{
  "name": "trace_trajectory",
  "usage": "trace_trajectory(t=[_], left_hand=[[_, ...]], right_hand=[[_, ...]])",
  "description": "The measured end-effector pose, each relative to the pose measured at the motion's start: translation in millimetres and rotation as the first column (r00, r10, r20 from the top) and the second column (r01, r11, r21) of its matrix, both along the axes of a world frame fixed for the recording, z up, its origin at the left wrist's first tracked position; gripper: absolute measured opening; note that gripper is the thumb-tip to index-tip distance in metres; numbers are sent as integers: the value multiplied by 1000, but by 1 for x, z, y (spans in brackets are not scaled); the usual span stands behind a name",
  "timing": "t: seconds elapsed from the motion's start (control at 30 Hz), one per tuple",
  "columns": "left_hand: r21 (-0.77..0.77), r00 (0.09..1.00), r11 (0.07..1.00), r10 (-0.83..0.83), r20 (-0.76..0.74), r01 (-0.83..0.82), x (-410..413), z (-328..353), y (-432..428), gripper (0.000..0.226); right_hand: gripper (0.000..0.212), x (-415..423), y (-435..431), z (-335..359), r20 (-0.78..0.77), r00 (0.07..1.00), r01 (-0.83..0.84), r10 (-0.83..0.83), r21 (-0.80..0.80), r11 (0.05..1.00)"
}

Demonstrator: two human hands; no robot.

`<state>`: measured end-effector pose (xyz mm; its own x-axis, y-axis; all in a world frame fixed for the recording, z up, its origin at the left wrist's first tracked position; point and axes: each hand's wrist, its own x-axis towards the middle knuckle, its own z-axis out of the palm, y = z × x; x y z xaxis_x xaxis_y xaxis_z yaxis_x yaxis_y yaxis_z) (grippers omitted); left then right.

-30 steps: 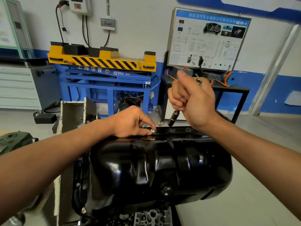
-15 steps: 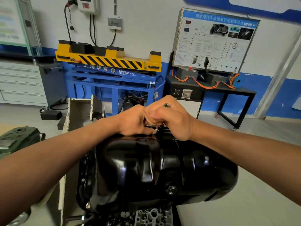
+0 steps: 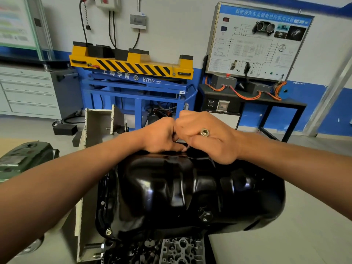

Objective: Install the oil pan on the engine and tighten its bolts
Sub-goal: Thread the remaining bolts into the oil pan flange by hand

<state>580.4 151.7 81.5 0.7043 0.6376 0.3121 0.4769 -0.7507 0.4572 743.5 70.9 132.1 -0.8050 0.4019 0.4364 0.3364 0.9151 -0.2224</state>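
The glossy black oil pan (image 3: 171, 187) lies on top of the engine (image 3: 179, 248), whose grey metal shows below it. A bolt (image 3: 108, 231) sits in the pan's near left flange corner. Both hands meet at the far flange. My left hand (image 3: 162, 138) has its fingertips curled down on the flange, pinching a small bolt that is mostly hidden. My right hand (image 3: 205, 138) is fisted round a socket driver (image 3: 204, 132); only its silver hex end shows between the fingers, and the shaft is hidden below the fist.
A white engine stand bracket (image 3: 99, 126) rises at the left of the engine. A dark green part (image 3: 24, 157) lies at the far left. Behind stand a blue and yellow lift table (image 3: 133, 73), a grey drawer cabinet (image 3: 28, 92) and a training board on a black desk (image 3: 255, 42).
My right hand has come down from above with the driver and now sits against my left hand at the far flange. My left hand has stayed at the bolt.
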Motion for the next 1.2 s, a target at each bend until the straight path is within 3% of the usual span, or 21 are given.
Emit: trace_trajectory(t=[0.03,0.1,0.13,0.23,0.3,0.4,0.47,0.57,0.67,0.8,0.93,1.07,1.2], left_hand=[[7,1000,1000,-27,3,27,0,2,-2,11],[12,993,994,-106,42,106,-1,5,-2,50],[5,989,990,-140,45,140,-1,5,-2,56],[-49,977,978,-200,70,204,-3,5,-5,26],[-20,969,969,-244,41,245,-4,8,-8,21],[159,966,953,-252,-64,259,-6,13,-8,30],[236,967,943,-203,-152,235,-6,15,-9,17],[263,964,945,-132,-232,193,-6,18,-9,23],[275,960,945,-104,-260,177,-6,19,-10,27],[290,956,940,-98,-277,181,-5,18,-9,17],[331,953,925,-90,-289,188,-5,17,-7,11],[381,955,903,-88,-284,197,-5,14,-3,8],[421,945,889,-40,-324,182,-3,14,-2,21]], right_hand=[[30,6,-2,2,66,997,30,-36,89,996],[28,16,-7,7,164,977,94,-134,228,969],[27,18,-11,9,208,960,128,-188,271,954],[30,14,-25,11,323,886,239,-334,300,924],[32,11,-34,12,363,828,316,-427,326,891],[28,11,-48,13,348,773,414,-530,355,838],[30,15,-60,18,313,768,454,-559,349,819],[20,19,-81,26,346,749,441,-564,375,816],[12,15,-99,25,424,658,432,-623,465,773],[28,5,-112,16,427,572,376,-700,622,687],[14,-1,-111,9,357,464,425,-811,714,557],[17,-8,-113,4,338,403,445,-850,739,505],[33,-7,-117,12,386,355,456,-851,724,518]])
